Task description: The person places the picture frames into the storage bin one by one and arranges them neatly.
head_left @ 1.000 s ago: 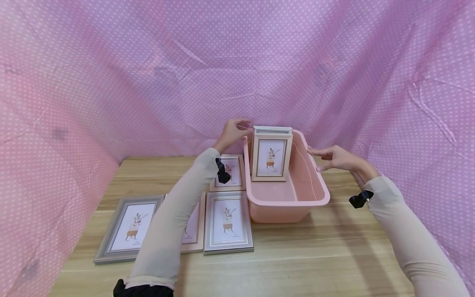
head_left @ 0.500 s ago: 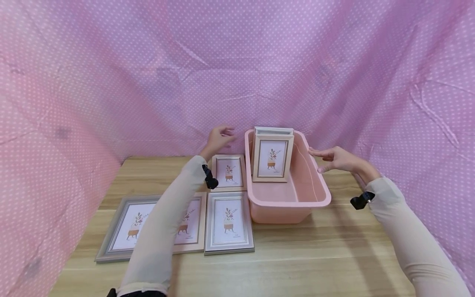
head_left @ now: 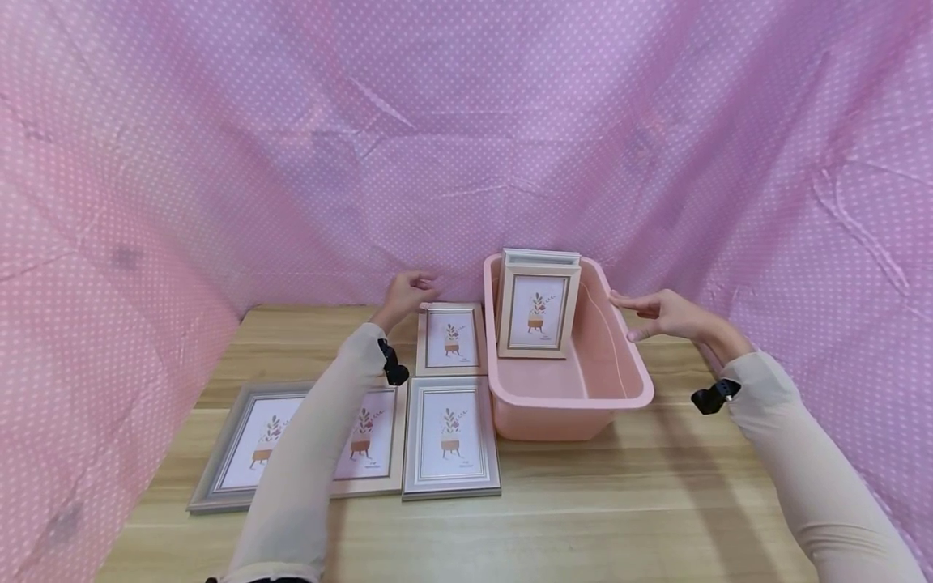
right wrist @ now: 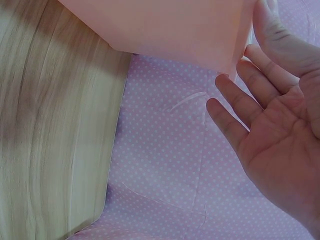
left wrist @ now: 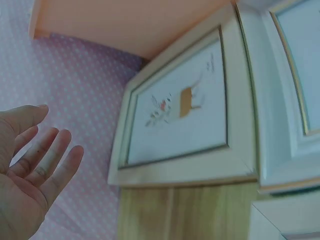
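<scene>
My left hand (head_left: 404, 298) holds nothing, fingers loosely extended, near the far left corner of a small beige picture frame (head_left: 452, 340) lying face up. In the left wrist view the palm and fingers (left wrist: 64, 157) are apart from that frame. My right hand (head_left: 666, 314) rests its fingertips against the right rim of a pink plastic bin (head_left: 568, 402), its fingers mostly straight. Inside the bin, a beige picture frame (head_left: 539, 348) stands upright at the far left, in front of paler frames (head_left: 541, 257) whose top edges show.
A silver-white picture frame (head_left: 452, 478) lies before the bin's left side. Further left lie a beige frame (head_left: 394, 478) and a larger grey frame (head_left: 211, 498), both partly covered by my left sleeve. The wooden table (head_left: 568, 518) ends at a pink dotted cloth (head_left: 364, 202).
My left hand has moved left and down, away from the bin's left rim toward the small beige picture frame. My right hand stays at the bin's right rim.
</scene>
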A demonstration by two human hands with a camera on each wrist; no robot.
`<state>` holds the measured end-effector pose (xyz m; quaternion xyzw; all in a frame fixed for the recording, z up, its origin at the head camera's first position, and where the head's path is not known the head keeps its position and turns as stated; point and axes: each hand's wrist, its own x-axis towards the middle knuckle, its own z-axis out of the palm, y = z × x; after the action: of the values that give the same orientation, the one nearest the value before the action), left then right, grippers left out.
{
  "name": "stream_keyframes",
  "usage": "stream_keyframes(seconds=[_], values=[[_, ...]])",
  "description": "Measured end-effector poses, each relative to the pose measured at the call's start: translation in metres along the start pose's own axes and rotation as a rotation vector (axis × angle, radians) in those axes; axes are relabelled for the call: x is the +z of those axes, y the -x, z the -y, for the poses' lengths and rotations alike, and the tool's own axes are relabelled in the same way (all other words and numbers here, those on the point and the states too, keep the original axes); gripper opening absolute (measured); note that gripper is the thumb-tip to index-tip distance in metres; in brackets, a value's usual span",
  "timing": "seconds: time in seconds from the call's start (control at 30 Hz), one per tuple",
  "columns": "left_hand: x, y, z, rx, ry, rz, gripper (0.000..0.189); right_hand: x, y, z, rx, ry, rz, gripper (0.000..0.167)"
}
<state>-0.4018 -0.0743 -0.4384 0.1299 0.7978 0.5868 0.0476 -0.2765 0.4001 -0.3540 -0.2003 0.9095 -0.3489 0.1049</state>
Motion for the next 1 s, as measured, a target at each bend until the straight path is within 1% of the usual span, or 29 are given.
stream_keyframes(seconds=[0.17, 0.27, 0.33, 0.5, 0.67, 0.8, 0.87, 1.0], values=[[-0.006, 0.008, 0.011, -0.032, 0.0, -0.016, 0.048, -0.001, 0.0, -0.001, 0.011, 0.009, 0.007, 0.074], [-0.008, 0.012, 0.019, -0.034, -0.024, -0.047, 0.047, -0.002, 0.0, -0.002, 0.013, 0.0, 0.015, 0.075], [-0.01, 0.014, 0.025, -0.038, -0.035, -0.052, 0.046, -0.002, 0.001, -0.002, 0.01, -0.008, 0.017, 0.075], [-0.012, 0.019, 0.037, -0.069, -0.013, -0.054, 0.046, 0.0, 0.0, -0.001, -0.002, 0.004, 0.011, 0.074], [-0.012, 0.022, 0.049, -0.124, 0.035, -0.061, 0.042, 0.001, 0.0, -0.001, -0.015, 0.003, 0.01, 0.073], [-0.009, 0.019, 0.06, -0.159, 0.075, -0.066, 0.044, 0.001, -0.001, -0.001, -0.016, -0.006, 0.003, 0.074], [-0.008, 0.018, 0.064, -0.182, 0.096, -0.064, 0.045, 0.001, 0.0, -0.001, -0.015, -0.008, 0.0, 0.074], [-0.004, 0.016, 0.067, -0.251, 0.126, -0.057, 0.046, 0.0, 0.0, -0.001, -0.011, -0.002, -0.004, 0.074]])
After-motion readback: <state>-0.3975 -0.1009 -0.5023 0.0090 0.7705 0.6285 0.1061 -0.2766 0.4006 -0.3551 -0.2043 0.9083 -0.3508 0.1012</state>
